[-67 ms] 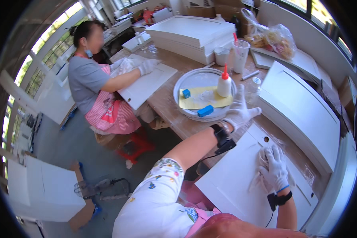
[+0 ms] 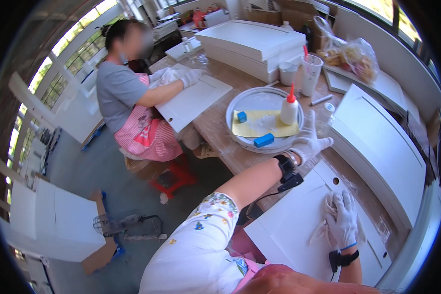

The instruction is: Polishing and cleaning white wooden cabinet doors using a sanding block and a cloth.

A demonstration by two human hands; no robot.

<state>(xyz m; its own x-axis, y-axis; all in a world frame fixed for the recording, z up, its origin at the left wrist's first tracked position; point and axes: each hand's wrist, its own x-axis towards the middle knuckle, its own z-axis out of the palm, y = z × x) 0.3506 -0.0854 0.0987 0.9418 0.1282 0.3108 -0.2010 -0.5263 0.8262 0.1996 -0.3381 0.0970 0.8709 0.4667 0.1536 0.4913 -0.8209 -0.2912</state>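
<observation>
My right hand (image 2: 342,220), in a white knit glove, presses a crumpled white cloth (image 2: 319,232) against a flat white panel (image 2: 286,223). The panel has a shallow line near its edge and a small round hole at its far corner. My left hand (image 2: 309,143), gloved too, is open with fingers spread, beside the rim of a round white tray (image 2: 237,139), and holds nothing. In that tray a white squeeze bottle (image 2: 289,111) with a red nozzle and two blue blocks (image 2: 264,140) rest on a yellow sheet (image 2: 250,128).
To the right stands a stack of white panels (image 2: 377,152); another panel stack (image 2: 250,44) is at the back. A plastic cup (image 2: 310,76) and a marker-like tube (image 2: 322,100) stand past the tray. At the left, a co-worker (image 2: 120,88) wipes another panel (image 2: 201,100).
The whole view has shifted slightly. My right hand and the cloth have slid a little toward me on the panel. My left hand keeps its spread pose.
</observation>
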